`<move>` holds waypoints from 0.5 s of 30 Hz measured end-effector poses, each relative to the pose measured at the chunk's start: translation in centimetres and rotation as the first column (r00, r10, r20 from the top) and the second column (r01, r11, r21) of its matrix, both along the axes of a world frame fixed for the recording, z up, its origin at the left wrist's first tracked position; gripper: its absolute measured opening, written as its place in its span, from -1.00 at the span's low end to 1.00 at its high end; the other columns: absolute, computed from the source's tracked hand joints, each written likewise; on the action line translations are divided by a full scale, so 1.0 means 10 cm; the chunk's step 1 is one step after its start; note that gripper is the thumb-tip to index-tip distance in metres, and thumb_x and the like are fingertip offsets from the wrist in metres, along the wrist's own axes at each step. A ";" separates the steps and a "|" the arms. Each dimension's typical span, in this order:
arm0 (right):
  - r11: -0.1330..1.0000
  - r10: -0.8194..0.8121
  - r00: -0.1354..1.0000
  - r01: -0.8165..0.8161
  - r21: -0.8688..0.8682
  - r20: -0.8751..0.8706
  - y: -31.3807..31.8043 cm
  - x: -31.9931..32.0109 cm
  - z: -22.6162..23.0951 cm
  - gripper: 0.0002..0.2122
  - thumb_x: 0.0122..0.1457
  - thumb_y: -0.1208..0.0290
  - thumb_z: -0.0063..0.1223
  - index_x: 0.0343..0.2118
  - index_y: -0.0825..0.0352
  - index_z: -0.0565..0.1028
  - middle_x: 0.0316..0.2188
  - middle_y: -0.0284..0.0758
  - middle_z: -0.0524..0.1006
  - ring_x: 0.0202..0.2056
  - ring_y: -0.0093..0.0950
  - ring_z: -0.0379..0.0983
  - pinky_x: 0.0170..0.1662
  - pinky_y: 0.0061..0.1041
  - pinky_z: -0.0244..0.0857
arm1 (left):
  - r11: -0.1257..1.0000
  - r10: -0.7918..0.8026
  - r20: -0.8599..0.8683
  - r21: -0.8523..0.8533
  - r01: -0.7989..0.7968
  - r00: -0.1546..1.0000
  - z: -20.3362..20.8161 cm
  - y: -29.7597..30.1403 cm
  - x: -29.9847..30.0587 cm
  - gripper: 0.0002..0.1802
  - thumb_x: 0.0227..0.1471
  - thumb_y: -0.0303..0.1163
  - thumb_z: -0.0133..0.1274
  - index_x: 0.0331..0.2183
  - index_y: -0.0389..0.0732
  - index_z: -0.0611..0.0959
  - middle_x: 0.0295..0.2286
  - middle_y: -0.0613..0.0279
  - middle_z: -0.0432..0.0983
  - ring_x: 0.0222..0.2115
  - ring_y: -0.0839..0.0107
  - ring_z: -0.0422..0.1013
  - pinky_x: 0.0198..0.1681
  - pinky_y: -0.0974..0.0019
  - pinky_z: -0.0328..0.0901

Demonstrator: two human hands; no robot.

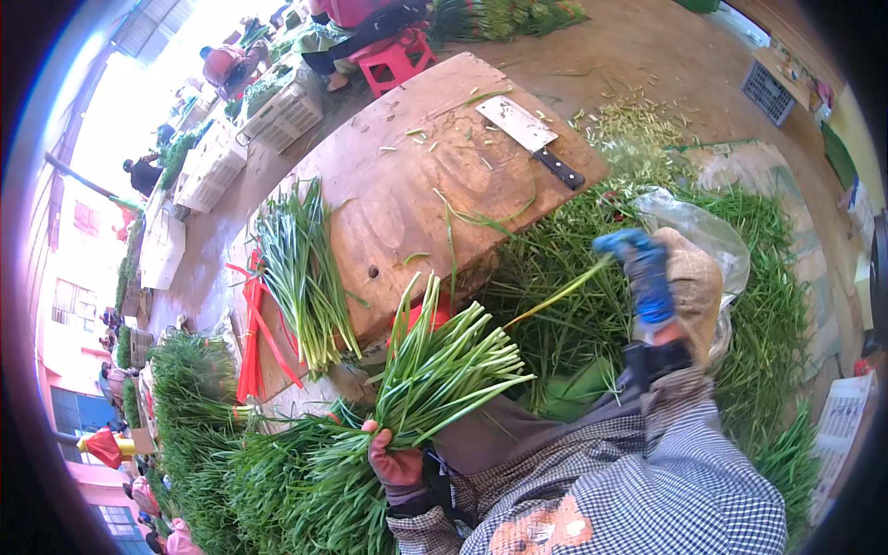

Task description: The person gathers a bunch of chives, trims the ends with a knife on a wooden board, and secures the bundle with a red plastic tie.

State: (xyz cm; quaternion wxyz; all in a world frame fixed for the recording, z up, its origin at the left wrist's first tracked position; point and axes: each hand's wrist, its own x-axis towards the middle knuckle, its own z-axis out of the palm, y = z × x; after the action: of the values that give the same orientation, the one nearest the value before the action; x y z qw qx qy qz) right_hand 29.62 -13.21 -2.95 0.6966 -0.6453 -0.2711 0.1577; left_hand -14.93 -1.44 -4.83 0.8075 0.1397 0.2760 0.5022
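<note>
In a reddish glove, my left hand (396, 460) is closed round a thick bunch of long green leafy stalks (449, 375), their pale ends fanned up and to the right. My right hand (640, 273), gloved in blue, pinches one thin yellow-green stalk (561, 294) over the loose greens (564, 342) to the right of the wooden board. Another bunch of green stalks (301, 268) lies on the left part of the wooden board (388, 213). Red strips (252, 333) hang beside that bunch.
A cleaver (518, 125) with a black handle lies at the board's far right. Stacked green bundles (199, 388) stand at the left. A clear plastic bag (708, 231) rests behind my right hand. A pink stool (393, 63), white crates (287, 116) and other people are farther off.
</note>
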 end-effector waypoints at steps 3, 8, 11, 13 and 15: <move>0.926 -0.002 0.997 0.032 -0.375 0.082 -0.56 0.48 0.03 -0.91 0.15 0.45 0.11 -0.44 0.34 0.54 -0.59 -0.30 0.56 -0.69 -0.64 0.41 -0.61 -0.61 0.30 | 1.000 -0.016 -0.013 0.012 0.016 1.000 -0.05 0.01 -0.03 -0.60 -0.05 -0.64 -0.08 -0.17 0.02 0.52 -0.10 0.06 0.48 -0.07 0.05 0.41 0.00 -0.14 0.34; 0.911 0.352 0.906 -0.274 -0.307 0.234 -0.17 -0.25 -0.03 -0.60 0.01 0.21 0.29 -0.16 0.38 0.53 -0.35 -0.23 0.60 -0.34 -0.44 0.54 -0.26 -0.48 0.42 | 0.999 0.009 -0.020 -0.044 -0.010 1.000 -0.11 0.00 -0.02 -0.62 -0.03 -0.57 -0.03 -0.13 -0.01 0.48 -0.07 0.01 0.46 -0.08 -0.04 0.41 -0.10 -0.22 0.39; 0.765 0.600 0.797 -0.550 -0.336 0.061 0.34 -1.06 0.12 -0.64 0.06 0.28 0.25 -0.10 0.34 0.53 -0.27 -0.19 0.59 -0.28 -0.40 0.55 -0.18 -0.49 0.41 | 0.999 -0.009 -0.004 -0.039 0.009 1.000 -0.06 0.03 0.02 -0.61 -0.01 -0.56 -0.07 -0.11 0.01 0.50 -0.06 0.02 0.46 -0.07 -0.03 0.41 -0.09 -0.21 0.38; 0.740 0.668 0.743 -0.661 -0.122 0.026 0.50 -1.46 0.11 -0.70 0.06 0.34 0.22 -0.15 0.34 0.54 -0.30 -0.14 0.58 -0.31 -0.24 0.54 -0.17 -0.44 0.40 | 0.998 -0.021 -0.058 0.052 0.024 0.998 0.07 0.09 0.16 -0.63 -0.01 -0.57 -0.07 -0.11 -0.08 0.53 -0.06 0.03 0.47 -0.07 0.16 0.42 -0.03 0.04 0.39; 0.719 0.695 0.688 -0.653 -0.240 0.210 0.50 -1.69 0.18 -0.76 0.05 0.41 0.19 -0.20 0.33 0.56 -0.33 -0.11 0.56 -0.33 -0.13 0.50 -0.20 -0.42 0.39 | 0.967 0.091 -0.349 0.256 0.002 0.933 -0.27 0.23 -0.20 -0.63 0.04 -0.55 -0.11 -0.06 -0.16 0.49 -0.07 0.03 0.48 -0.08 0.26 0.43 0.00 0.17 0.36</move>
State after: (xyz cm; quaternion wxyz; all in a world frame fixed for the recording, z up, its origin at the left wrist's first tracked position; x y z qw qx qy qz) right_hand 12.69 -8.18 -1.17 0.4938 -0.5648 -0.5745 0.3274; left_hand -16.92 0.86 -7.50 0.7078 0.3238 0.3556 0.5175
